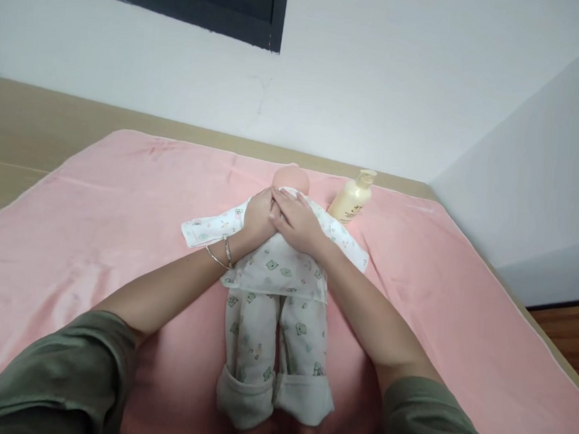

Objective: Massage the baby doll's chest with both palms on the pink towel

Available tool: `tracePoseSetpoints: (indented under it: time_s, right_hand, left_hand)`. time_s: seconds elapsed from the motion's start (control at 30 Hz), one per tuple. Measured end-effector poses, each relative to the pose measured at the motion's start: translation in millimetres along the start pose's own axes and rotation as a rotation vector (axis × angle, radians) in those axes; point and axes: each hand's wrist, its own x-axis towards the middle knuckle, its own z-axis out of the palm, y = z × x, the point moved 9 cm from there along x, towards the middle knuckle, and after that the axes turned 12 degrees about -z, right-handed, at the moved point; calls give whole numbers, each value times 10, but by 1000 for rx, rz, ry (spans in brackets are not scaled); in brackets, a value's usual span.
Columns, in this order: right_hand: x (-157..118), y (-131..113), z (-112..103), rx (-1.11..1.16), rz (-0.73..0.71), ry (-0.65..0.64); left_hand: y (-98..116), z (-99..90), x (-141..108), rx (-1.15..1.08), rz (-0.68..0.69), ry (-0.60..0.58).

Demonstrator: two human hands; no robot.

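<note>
A doll lies on the pink cloth with its head at the far end and its legs toward me. It wears a white printed top with the sleeves spread sideways, and matching trousers with turned-up cuffs. My left hand rests on the upper part of the top, just below the head, its fingertips partly covered. Against it lies my right hand, fingers stretched out and slightly overlapping the left. Both look flat on the fabric. A pale yellow pump-neck bottle leans beside the doll's right-hand sleeve.
The pink cloth spreads over a light wooden surface, with wrinkles at the left. A white wall rises behind it, with a dark window frame at the upper left. Brown wood shows at the right edge.
</note>
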Motion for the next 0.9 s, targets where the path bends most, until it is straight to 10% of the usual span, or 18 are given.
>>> tracePoseSetpoints:
  time_s: [0.2,0.33,0.5,0.77,0.9]
  right_hand:
    - [-237,381,-128,-132,248,-63]
    - [-397,-33,-76,-336,372,-51]
    - [-373,-583,119,-350,115,-52]
    - [-46,318,-97,-79,147,-115]
    - [-227,105,-79,-262,319,-32]
  left_hand:
    - [-36,-66,-11,-45,85,198]
    - [-136,-120,-37,-148,72,285]
    - [-141,-155,-27,-169,83,267]
    - [-135,-166,-85,-218,38,263]
    - [-179,-173,-119,-300,-6,252]
